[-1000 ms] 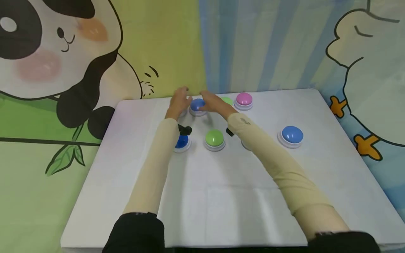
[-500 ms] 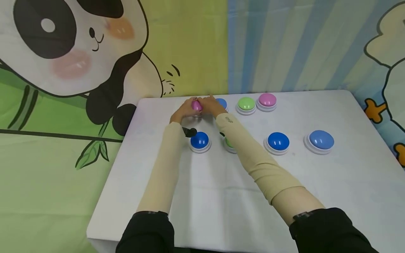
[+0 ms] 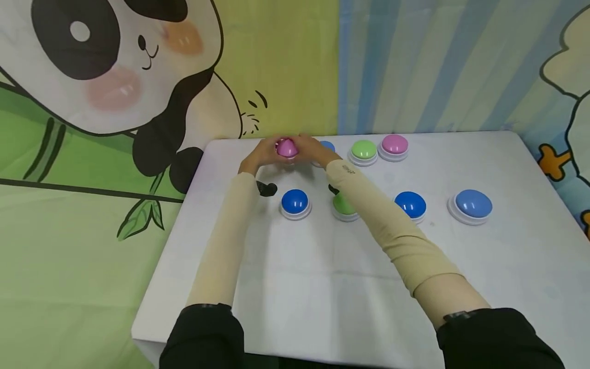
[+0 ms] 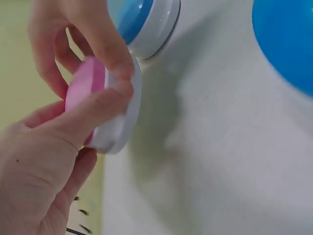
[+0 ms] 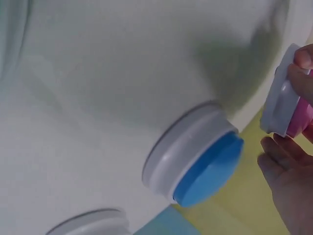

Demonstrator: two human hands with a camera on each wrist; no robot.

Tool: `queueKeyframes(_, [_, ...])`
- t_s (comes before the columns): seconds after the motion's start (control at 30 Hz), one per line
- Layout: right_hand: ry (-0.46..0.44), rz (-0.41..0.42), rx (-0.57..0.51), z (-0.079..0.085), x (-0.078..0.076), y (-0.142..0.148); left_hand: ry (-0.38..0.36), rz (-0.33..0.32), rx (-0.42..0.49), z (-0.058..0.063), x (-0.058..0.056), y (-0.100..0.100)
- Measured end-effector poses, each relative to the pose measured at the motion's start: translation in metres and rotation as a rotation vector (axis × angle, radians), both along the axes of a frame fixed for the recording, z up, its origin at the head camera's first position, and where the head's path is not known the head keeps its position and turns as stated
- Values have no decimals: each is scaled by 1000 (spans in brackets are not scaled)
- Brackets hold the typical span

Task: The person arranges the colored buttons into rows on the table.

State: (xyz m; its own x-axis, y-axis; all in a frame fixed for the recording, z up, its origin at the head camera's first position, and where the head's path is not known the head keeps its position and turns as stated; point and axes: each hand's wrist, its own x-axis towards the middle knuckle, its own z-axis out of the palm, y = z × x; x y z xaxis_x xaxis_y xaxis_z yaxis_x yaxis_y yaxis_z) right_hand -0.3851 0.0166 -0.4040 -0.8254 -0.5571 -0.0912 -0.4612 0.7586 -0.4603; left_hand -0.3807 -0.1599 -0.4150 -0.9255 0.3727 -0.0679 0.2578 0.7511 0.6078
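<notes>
A pink dome push button [image 3: 287, 148] with a white base is held between both hands near the back edge of the table. My left hand [image 3: 265, 155] grips its left side, and in the left wrist view the thumb lies on the white base [image 4: 113, 132]. From the right side my right hand [image 3: 311, 148] pinches the same button. The base stands off the table surface, with a shadow beneath. Just right of the hands is a blue button [image 3: 328, 145], partly hidden by the right hand.
Back right on the white table [image 3: 295, 287] stand a green button [image 3: 364, 149] and a pink one [image 3: 394, 144]. The front row has a blue button [image 3: 295, 202], a partly covered green one [image 3: 343, 205] and two more blue ones. A printed cloth backdrop hangs behind.
A second ago the hands were apart, on either side of the back blue button. They have since come together on the pink button to its left and raised it. The head view has shifted.
</notes>
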Motion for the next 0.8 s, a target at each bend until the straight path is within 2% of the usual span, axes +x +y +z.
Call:
queueKeyframes(0.07, [-3, 23, -48, 10, 2, 3, 35, -48, -6, 10, 0, -4])
queueKeyframes(0.13, [3, 50, -49, 17, 8, 9, 61, -111, -20, 17, 2, -6])
queueKeyframes(0.23, [9, 59, -57, 24, 21, 22, 96, -200, -7, 24, 12, -3])
queueKeyframes(0.33, [22, 51, -72, 31, 42, 36, 143, -275, 27, 26, 29, 4])
queueKeyframes(0.43, [43, 50, -82, 38, 68, 47, 176, -333, 54, 27, 52, 10])
queueKeyframes(0.57, [102, 65, -84, 42, 106, 52, 212, -381, 60, 31, 89, 10])
queueKeyframes(0.7, [146, 101, -96, 48, 141, 54, 308, -421, 69, 39, 126, 8])
queueKeyframes(0.8, [165, 140, -82, 52, 161, 56, 367, -418, 81, 39, 151, 10])
